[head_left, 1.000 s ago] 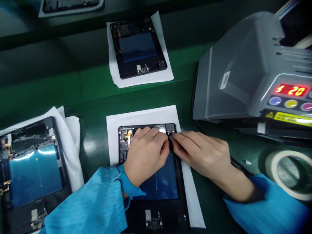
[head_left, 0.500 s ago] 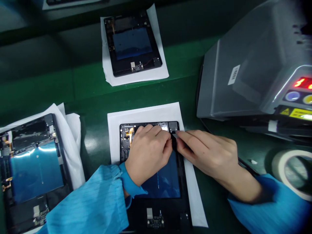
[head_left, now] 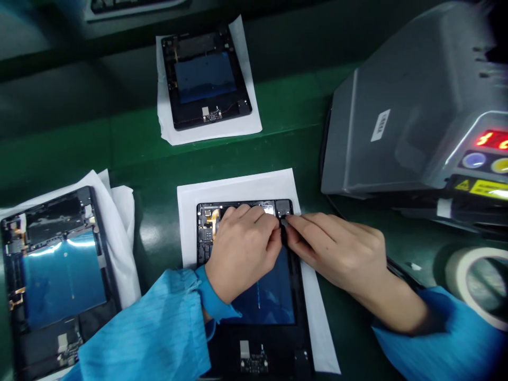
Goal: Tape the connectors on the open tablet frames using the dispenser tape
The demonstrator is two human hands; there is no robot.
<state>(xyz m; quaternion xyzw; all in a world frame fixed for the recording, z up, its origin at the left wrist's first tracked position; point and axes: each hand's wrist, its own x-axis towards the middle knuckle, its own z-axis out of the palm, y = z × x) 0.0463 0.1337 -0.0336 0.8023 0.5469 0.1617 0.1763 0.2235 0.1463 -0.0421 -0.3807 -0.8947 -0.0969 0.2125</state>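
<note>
An opened tablet point(head_left: 273, 296) with a blue-filmed battery lies in front of me on a white sheet point(head_left: 234, 186). My left hand point(head_left: 244, 246) rests over its upper part, fingers curled and thumb pressed to the index finger; what they pinch, if anything, is hidden. Close beside it, at the tablet's upper right corner, my right hand point(head_left: 337, 248) has thumb and forefinger closed on a small dark piece point(head_left: 284, 221). The two sets of fingertips nearly meet there. Below my hands a small circuit board point(head_left: 254, 363) shows at the tablet's lower end.
Another opened tablet point(head_left: 65, 280) lies at left on white wrapping, and one more point(head_left: 206, 79) farther back on its own sheet. A grey machine point(head_left: 381, 121) with a red display stands at right. A roll of tape point(head_left: 460, 280) lies by my right sleeve on the green table point(head_left: 154, 222).
My hands stay at the same corner of the tablet, with only slight finger movement at the small piece. The whole view has shifted a little.
</note>
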